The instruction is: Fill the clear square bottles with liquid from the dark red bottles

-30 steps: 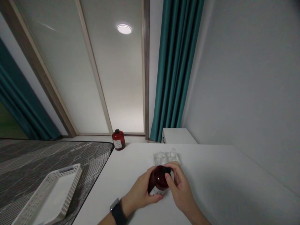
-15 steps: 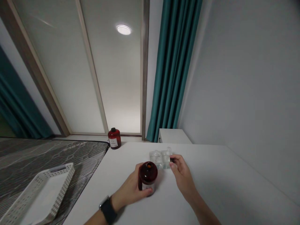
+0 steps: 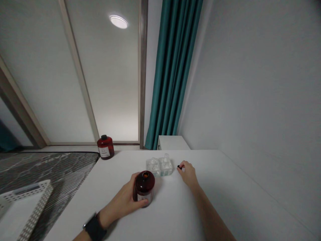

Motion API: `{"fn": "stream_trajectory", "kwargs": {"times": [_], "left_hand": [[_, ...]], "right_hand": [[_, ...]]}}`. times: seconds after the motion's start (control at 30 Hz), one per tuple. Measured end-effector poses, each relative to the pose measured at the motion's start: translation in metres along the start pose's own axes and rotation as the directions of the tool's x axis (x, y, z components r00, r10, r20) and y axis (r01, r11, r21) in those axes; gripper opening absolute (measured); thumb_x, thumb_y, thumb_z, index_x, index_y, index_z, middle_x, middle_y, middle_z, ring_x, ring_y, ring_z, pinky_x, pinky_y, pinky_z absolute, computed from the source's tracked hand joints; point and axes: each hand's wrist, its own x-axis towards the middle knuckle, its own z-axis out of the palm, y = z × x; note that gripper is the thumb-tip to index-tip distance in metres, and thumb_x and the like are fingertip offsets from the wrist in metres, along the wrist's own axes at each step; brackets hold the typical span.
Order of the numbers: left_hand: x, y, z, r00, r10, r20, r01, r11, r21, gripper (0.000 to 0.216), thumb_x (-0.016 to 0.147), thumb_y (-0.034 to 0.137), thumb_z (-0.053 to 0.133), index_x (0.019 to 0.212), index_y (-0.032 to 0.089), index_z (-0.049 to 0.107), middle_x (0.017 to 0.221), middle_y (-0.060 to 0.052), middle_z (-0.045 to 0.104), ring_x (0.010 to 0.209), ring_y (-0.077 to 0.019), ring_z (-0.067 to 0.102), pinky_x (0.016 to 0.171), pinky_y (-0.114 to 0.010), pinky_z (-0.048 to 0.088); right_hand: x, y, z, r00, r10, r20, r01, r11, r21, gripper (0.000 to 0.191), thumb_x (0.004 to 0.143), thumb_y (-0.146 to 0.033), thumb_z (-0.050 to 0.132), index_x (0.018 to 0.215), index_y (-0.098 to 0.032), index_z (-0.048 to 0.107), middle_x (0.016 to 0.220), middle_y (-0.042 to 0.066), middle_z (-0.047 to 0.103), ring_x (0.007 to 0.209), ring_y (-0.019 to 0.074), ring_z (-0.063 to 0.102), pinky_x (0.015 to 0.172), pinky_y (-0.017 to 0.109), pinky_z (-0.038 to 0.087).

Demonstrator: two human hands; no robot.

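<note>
1. Bottle (image 3: 144,182): landmark for the rest; in L hand (image 3: 124,202), near side of surface (image 3: 175,217), label (image 3: 143,196) toward person, partly under thumb
2. L hand: wrapped round bottle from its L side, thumb across front, fingers mostly hidden behind
3. R hand (image 3: 188,175): well apart from bottle, to its R & a bit farther off; fingertips pinched narrow on cap (image 3: 179,167), nothing else seen in grip
4. Key relation: cap lies R of & beyond bottle's mouth (image 3: 145,174), well clear of it; L hand is the one on bottle, R hand the one w/ cap
5. Bottle's long axis approx vertical, mouth up & bare; can't tell if base touches surface
6. Cap: tiny & dark btwn fingertips, so can't tell which way it points or its long axis
7. Clear set (image 3: 159,166): on surface just beyond bottle, slightly R of it; knobby tops, exact make-up hard to tell
8. 2nd bottle (image 3: 105,147): upright, capped, well beyond bottle & to its L
9. Basket (image 3: 37,211): white, perforated, well L of bottle, off the surface
</note>
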Motion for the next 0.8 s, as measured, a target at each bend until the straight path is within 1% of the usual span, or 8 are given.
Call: {"fn": "stream_trajectory", "kwargs": {"times": [0.1,0.17,0.3,0.43,0.47,0.53,0.7,0.8], "left_hand": [[0.0,0.003,-0.001,1.0,-0.019,0.005,0.019,1.0,-0.003,0.074,0.076,0.03,0.078,0.138,0.021,0.04,0.13,-0.012,0.063,0.117,-0.0327,0.065,0.1,-0.043,0.053],[0.0,0.004,-0.001,1.0,-0.02,0.007,0.02,1.0,-0.01,0.074,0.076,0.03,0.078,0.138,0.02,0.041,0.13,-0.012,0.063,0.117,-0.0333,0.064,0.101,-0.044,0.052],[0.001,0.003,-0.001,1.0,-0.02,0.007,0.021,0.999,-0.035,0.075,0.075,0.032,0.079,0.138,0.019,0.041,0.131,-0.015,0.062,0.118,-0.0347,0.063,0.102,-0.046,0.051],[0.001,-0.002,0.002,0.998,-0.053,0.031,0.056,0.995,-0.088,0.081,0.073,0.032,0.083,0.139,0.018,0.039,0.133,-0.015,0.06,0.121,-0.0346,0.06,0.106,-0.047,0.047],[0.001,-0.004,0.003,0.998,-0.053,0.031,0.056,0.993,-0.107,0.082,0.072,0.033,0.084,0.139,0.018,0.039,0.134,-0.016,0.059,0.122,-0.0348,0.059,0.107,-0.047,0.046],[0.001,-0.007,0.004,0.999,-0.045,0.021,0.047,0.987,-0.151,0.085,0.07,0.038,0.087,0.138,0.018,0.04,0.135,-0.015,0.058,0.124,-0.0349,0.057,0.108,-0.046,0.045],[0.001,-0.006,0.005,0.999,-0.038,-0.001,0.038,0.982,-0.186,0.086,0.067,0.038,0.089,0.136,0.02,0.043,0.135,-0.013,0.058,0.124,-0.0347,0.057,0.108,-0.046,0.044],[0.003,-0.002,0.008,0.999,-0.043,0.007,0.044,0.985,-0.168,0.083,0.068,0.031,0.089,0.137,0.02,0.043,0.134,-0.013,0.058,0.122,-0.0339,0.057,0.106,-0.046,0.046]], "right_hand": [[0.0,-0.002,-0.001,1.0,-0.01,-0.001,0.01,0.999,-0.039,0.01,0.067,-0.021,0.066,0.074,-0.024,0.061,0.077,0.002,0.063,0.08,0.0253,0.057,0.08,0.039,0.042],[0.0,-0.008,-0.003,0.999,-0.031,-0.018,0.03,0.999,-0.04,0.019,0.067,-0.02,0.067,0.085,-0.025,0.064,0.083,0.003,0.062,0.085,0.0262,0.056,0.083,0.04,0.042],[-0.005,-0.04,-0.004,0.992,-0.109,-0.057,0.11,0.994,0.021,0.022,0.081,-0.024,0.056,0.102,-0.022,0.062,0.085,0.003,0.056,0.086,0.0246,0.054,0.084,0.04,0.043],[-0.034,-0.089,0.003,0.97,-0.232,0.069,0.218,0.963,0.16,0.02,0.095,-0.028,0.044,0.106,-0.021,0.06,0.077,0.0,0.056,0.072,0.0182,0.057,0.07,0.03,0.048],[-0.043,-0.1,0.006,0.951,-0.283,0.124,0.255,0.945,0.203,0.02,0.095,-0.028,0.046,0.107,-0.022,0.06,0.079,0.0,0.058,0.072,0.0173,0.057,0.069,0.029,0.048],[-0.058,-0.118,0.012,0.872,-0.414,0.262,0.317,0.884,0.344,0.023,0.095,-0.024,0.045,0.113,-0.022,0.059,0.09,0.003,0.059,0.077,0.0172,0.058,0.07,0.029,0.049],[-0.071,-0.128,0.017,0.858,-0.441,0.263,0.309,0.853,0.42,0.033,0.095,-0.023,0.045,0.127,-0.023,0.051,0.101,0.005,0.056,0.082,0.0191,0.056,0.075,0.033,0.051],[-0.071,-0.127,0.018,0.848,-0.469,0.248,0.331,0.833,0.443,0.043,0.091,-0.028,0.052,0.134,-0.024,0.047,0.116,0.009,0.053,0.099,0.0231,0.056,0.084,0.037,0.051]]}}
